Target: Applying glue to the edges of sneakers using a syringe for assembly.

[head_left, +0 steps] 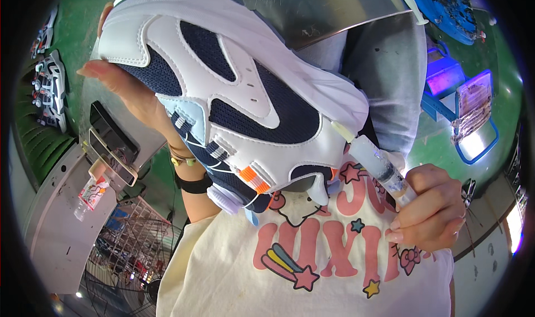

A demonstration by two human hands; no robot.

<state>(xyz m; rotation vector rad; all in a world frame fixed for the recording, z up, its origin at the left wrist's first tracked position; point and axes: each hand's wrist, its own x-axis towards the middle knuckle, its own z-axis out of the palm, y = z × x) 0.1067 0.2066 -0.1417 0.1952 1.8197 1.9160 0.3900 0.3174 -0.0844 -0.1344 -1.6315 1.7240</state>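
A white and navy sneaker [184, 55] with pale blue and orange details fills the middle of the view, its chunky white sole turned up and away. My left hand [136, 97] grips it at the far left end, partly hidden behind the shoe, thumb showing along the edge. White laces and a round white dial [224, 200] sit on its near side. My right hand [429, 208] is closed around a pen-like applicator [372, 160] with a cloudy, smudged barrel. Its pale, tapered tip [342, 131] meets the sole's lower edge, or lies just beside it; I cannot tell which.
Several more sneakers [50, 88] stand on a green slatted rack at the left. A dark phone [114, 133] and a stand lie near a small plastic bottle [89, 199]. A metal surface [334, 8] is beyond the shoe; a blue-framed stool [473, 113] stands right. A wire fan [131, 255] is below left.
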